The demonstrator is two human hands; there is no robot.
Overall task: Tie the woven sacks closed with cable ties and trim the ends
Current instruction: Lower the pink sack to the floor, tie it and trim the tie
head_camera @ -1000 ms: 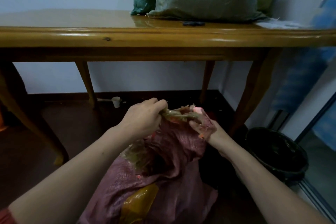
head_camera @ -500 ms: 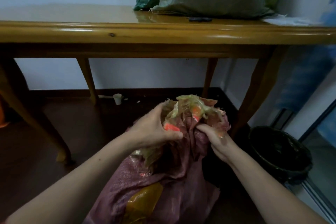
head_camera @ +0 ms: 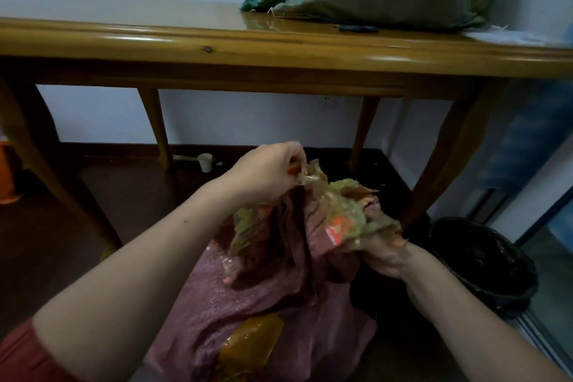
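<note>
Gripping pink sack (head_camera: 279, 288), left hand (head_camera: 263, 174), right hand (head_camera: 381, 254); orange print (head_camera: 336, 228) illegible.

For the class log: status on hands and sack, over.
Left hand pinches sack at mouth; right hand grips it. Untied, no tie seen. Bin close by right.

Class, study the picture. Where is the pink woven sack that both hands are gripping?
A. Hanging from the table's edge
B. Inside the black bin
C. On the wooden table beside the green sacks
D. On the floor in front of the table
D: the pink sack sits on the floor before the table, its mouth gripped by the left hand and the right hand.
</note>
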